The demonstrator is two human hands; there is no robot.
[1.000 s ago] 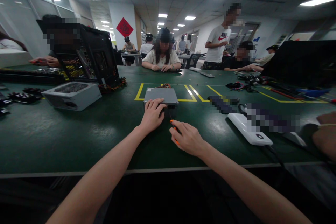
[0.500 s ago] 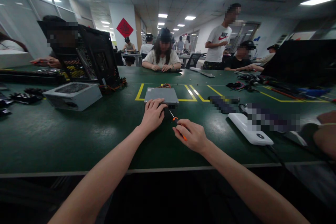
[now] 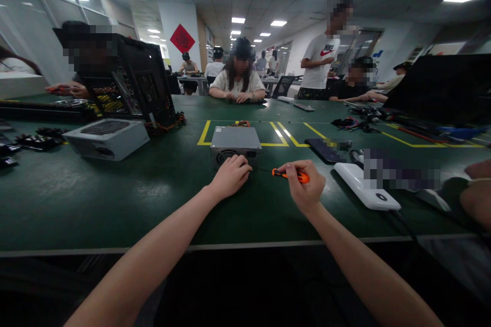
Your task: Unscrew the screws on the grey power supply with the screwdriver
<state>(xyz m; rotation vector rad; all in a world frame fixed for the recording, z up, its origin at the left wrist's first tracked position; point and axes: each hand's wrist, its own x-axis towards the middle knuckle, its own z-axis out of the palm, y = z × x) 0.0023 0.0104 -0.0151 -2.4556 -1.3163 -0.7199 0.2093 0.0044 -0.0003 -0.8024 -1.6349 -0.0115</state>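
Note:
A grey power supply unit (image 3: 236,138) sits on the green table straight ahead, its fan grille and socket facing me. Right in front of it is my left hand (image 3: 231,176), back upward, with the fingers bent and pressed together; whatever lies under the fingertips is hidden. My right hand (image 3: 307,184) is closed around the orange and black handle of a screwdriver (image 3: 280,172). Its thin shaft points left, toward my left fingertips, a short way off the unit.
Another power supply unit (image 3: 107,140) and an open black computer case (image 3: 143,82) stand on the left. To the right lie a white power bank (image 3: 366,186), a dark phone (image 3: 324,149) and bundled cables (image 3: 360,120). A co-worker (image 3: 238,76) sits opposite.
My left hand has come off the unit's top edge, down toward me and slightly right. My right hand has drawn right, swinging the screwdriver from the unit's front to nearly level.

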